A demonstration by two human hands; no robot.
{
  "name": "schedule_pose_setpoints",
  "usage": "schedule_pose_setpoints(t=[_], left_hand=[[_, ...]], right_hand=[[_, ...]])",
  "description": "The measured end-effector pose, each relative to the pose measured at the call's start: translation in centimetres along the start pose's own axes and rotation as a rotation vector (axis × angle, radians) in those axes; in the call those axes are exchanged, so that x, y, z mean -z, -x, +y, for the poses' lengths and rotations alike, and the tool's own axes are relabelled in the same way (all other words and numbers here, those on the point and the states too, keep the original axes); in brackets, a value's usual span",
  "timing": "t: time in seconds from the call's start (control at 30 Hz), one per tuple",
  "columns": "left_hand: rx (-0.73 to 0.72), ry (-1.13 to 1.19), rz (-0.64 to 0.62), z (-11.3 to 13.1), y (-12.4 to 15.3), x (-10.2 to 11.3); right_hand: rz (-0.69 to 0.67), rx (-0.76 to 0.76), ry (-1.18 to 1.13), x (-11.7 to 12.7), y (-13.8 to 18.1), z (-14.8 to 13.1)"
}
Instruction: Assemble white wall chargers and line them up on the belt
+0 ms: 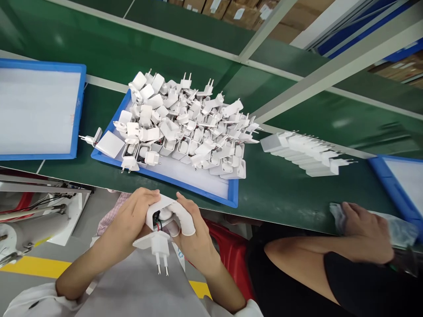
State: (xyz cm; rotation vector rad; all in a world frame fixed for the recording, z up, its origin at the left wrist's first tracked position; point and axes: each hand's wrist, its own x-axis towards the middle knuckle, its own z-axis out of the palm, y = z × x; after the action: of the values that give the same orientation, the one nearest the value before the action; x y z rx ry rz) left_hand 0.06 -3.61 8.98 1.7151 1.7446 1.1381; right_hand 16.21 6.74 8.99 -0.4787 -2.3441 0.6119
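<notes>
Over my lap, in front of the bench edge, both hands hold a white plug adapter [158, 207]. Its housing is open toward me, with dark parts and red and black wires showing inside. The plug cover [157, 243] hangs from the wires, its two metal pins pointing down. My left hand [135, 215] is wrapped round the housing's left side. My right hand [194, 233] grips the right side, and white finger covers sit on it with a finger bent at the opening. Ahead lies a heap of similar white adapters [172, 127], many with covers hanging loose.
The heap lies in a blue-rimmed tray [233, 193] on the green bench [274, 193]. Another blue-rimmed tray [81, 110] stands left. A row of adapters [300, 154] lies right, before a further tray [386, 180]. A co-worker's hand [366, 229] rests on a plastic bag [401, 231].
</notes>
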Motion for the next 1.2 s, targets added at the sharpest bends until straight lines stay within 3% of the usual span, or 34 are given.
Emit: schedule_pose_setpoints(t=[0.17,0.43,0.57,0.9,1.2], left_hand=[[0.018,0.072,-0.07,-0.6,0.0,-0.1],[0.118,0.238,-0.138,-0.5,-0.5,0.2],[0.184,0.256,-0.145,-0.1,-0.4,0.4],[0.123,0.204,-0.153,-0.3,-0.2,0.5],[0.086,0.15,-0.159,0.0,-0.6,0.6]], right_hand=[[0.009,0.018,-0.118,-0.6,0.9,1.1],[0.081,0.091,-0.053,-1.3,0.9,1.1],[0.113,0.012,-0.067,-1.2,0.6,0.5],[0.001,-0.03,-0.189,-0.6,0.4,0.4],[-0.027,-0.103,-0.154,-0.4,0.3,0.0]])
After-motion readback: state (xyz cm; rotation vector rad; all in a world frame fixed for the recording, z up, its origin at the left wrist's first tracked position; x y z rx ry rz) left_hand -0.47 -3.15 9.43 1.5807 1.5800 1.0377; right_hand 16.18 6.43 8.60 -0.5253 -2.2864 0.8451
